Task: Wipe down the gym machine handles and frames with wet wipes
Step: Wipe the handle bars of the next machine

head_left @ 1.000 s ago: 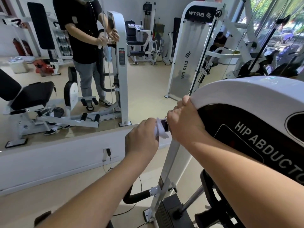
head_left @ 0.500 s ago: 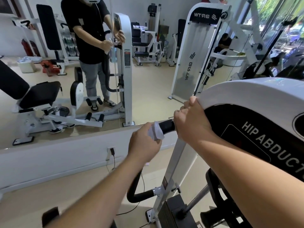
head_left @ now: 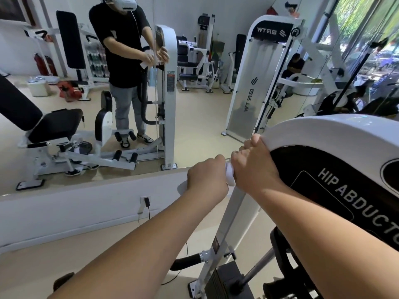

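The white hip abductor machine (head_left: 323,130) fills the right side, its black panel lettered "HIP ABDUCTOR". My left hand (head_left: 205,180) grips a white wet wipe (head_left: 229,175) wrapped round the machine's upper handle, which both hands hide. My right hand (head_left: 252,167) is right beside it, touching the wipe, with fingers curled over the front edge of the white cover. The black lower end of the handle bar (head_left: 185,261) joins the white slanted upright (head_left: 228,223) below my forearms.
A wall mirror (head_left: 194,117) ahead reflects me, this machine and other white gym machines. Below it, the low white wall has a socket with a black plug (head_left: 146,200). The black weight stack (head_left: 224,281) sits at the bottom. Windows are at the right.
My left hand slid out along the handle, baring some black grip, then came back against my right hand, covering it. The right hand kept its hold.
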Tool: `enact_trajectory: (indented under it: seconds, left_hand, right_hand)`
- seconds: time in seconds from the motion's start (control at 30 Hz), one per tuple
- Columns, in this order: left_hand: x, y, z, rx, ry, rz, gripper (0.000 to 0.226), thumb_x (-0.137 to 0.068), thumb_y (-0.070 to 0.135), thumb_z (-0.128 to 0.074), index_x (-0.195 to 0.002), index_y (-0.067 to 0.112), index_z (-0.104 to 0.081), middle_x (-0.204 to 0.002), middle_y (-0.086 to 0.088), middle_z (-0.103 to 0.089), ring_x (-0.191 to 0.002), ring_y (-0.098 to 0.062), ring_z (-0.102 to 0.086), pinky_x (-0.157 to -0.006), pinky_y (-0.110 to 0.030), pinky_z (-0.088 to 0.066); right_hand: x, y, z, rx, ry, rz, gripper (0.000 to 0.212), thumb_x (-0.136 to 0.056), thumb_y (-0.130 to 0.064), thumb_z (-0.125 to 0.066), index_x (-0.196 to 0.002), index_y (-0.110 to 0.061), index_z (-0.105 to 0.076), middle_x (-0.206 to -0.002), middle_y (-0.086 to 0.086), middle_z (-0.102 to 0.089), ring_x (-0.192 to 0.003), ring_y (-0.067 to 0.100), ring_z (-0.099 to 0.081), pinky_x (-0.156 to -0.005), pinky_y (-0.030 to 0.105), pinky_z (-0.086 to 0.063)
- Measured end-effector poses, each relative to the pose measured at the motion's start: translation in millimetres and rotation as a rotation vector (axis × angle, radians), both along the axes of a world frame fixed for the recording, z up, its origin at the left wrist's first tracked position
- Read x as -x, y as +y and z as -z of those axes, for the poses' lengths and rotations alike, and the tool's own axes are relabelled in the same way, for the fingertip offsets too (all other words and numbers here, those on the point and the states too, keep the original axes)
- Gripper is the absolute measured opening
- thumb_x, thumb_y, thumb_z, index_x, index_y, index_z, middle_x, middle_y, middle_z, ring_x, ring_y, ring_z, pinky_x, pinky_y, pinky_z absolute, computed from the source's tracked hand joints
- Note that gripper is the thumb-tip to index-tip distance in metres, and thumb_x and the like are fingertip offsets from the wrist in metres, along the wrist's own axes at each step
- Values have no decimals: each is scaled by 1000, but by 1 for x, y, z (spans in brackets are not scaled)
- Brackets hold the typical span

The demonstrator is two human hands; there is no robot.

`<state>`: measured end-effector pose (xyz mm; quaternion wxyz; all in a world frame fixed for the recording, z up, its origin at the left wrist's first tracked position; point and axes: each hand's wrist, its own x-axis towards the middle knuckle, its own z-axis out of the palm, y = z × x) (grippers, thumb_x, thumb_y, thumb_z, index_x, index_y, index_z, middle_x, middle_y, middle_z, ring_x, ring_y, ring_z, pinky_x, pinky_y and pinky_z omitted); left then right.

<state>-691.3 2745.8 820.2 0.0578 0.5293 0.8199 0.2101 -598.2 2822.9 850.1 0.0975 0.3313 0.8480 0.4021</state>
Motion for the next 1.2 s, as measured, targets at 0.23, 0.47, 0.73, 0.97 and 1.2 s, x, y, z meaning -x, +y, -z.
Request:
enact_trajectory:
  seconds: [0.23,0.47,0.73,0.97,1.2]
  left_hand:
    - [-3,1,4,-43,65,-53,14,-92,14,-54,-100,24,-48,-105,-5,-68,-92,-34,-62,-71,-36,-44]
    - [13,-45,101,-385,-635,-312,20,-86,35,-74,-93,27,-57,-76,6,-64,-70,-23,-64,-59,-34,-55]
    - [17,-41,97,-317,-638,-274,18,-89,35,-70,-88,25,-55,-75,3,-63,-71,-24,-62,-62,-34,-52]
    - [-1,1,14,-174,-101,-139,16,-89,19,-57,-95,22,-43,-89,2,-58,-82,-29,-55,-63,-33,-35]
    - [10,-32,94,-528,-553,-291,27,-81,12,-72,-102,27,-64,-80,5,-67,-75,-27,-61,-61,-32,-51]
  right_hand:
    - [-1,-3,-2,-15,-11,7,7,-90,-32,-49,-87,-27,-54,-87,-7,-63,-107,21,-54,-103,44,-25]
    - [-1,5,4,-40,72,-45,9,-84,-32,-54,-76,-28,-53,-73,-7,-61,-86,21,-53,-94,44,-23]
    - [0,6,5,-36,86,-44,11,-82,-32,-57,-73,-27,-53,-70,-8,-59,-83,20,-51,-94,43,-22]
    - [0,6,3,-23,15,-21,7,-84,-35,-55,-83,-29,-52,-80,-8,-61,-88,21,-48,-98,42,-27]
    - [-2,5,5,-70,76,-65,17,-87,-34,-55,-73,-28,-50,-70,-7,-60,-83,20,-50,-91,43,-22]
